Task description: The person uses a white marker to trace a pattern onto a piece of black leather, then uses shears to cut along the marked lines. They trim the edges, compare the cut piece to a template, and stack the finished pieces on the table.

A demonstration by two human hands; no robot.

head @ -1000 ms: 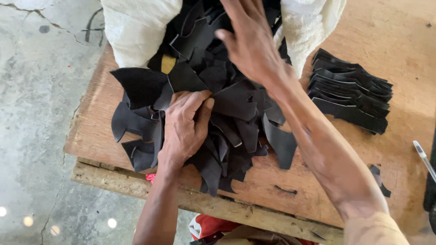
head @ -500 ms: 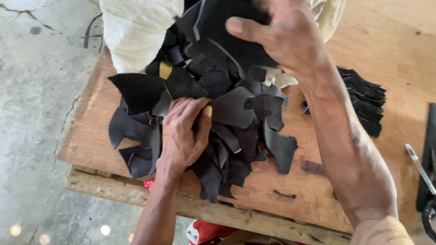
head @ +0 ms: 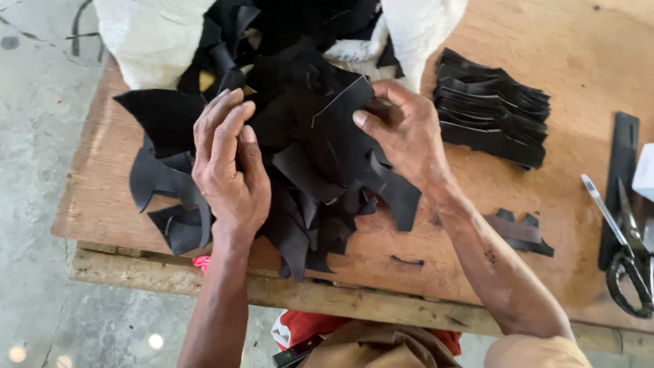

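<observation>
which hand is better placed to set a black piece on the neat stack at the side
Right, probably. The right hand already pinches a black piece and lies next to the neat stack. The left hand rests on the loose pile, farther away.

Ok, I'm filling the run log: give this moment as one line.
left hand: on scrap pile | right hand: gripping black piece | stack, scissors: untouched
</observation>
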